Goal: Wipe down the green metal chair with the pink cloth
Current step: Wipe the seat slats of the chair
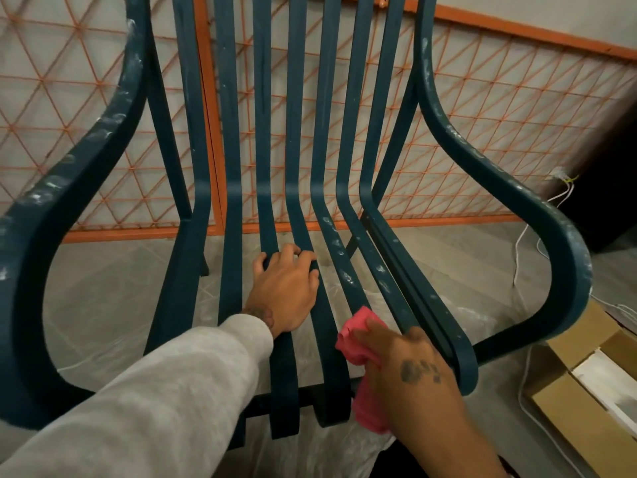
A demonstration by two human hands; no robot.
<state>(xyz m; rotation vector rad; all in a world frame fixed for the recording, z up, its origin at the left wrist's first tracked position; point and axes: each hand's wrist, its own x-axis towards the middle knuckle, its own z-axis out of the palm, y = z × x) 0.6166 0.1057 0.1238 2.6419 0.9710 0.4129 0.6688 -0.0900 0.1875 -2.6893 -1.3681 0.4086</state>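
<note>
- Pink cloth [358, 343] is bunched up in the right hand [413, 367], fingers curled closed around it, pressed against one of the right-side seat slats near the front edge of the chair [193, 132]. The chair takes up pretty much the whole view, seat close by, back slats going up at the far side.
- Left hand [284, 291] isn't holding anything. It's lying palm-down on the middle seat slats with the fingertips hooked loosely over them, so I'd guess it's just steadying the chair.
- Progress-wise I'd call this early to middle. The middle and left seat slats look pretty clean and evenly dark, though I can't say for sure they've been wiped.
- Plenty left: the right seat slats just past the cloth have whitish smudges all along them.
- Left armrest [69, 167] is covered in chalky white marks, worst of the lot.
- Right armrest [517, 191] has the same dusty streaks running up its curve to the far side.
- Back slats mostly look okay from here, maybe a few faint specks, hard to tell.
- Legs and underside are out of view, so no idea about those.
</note>
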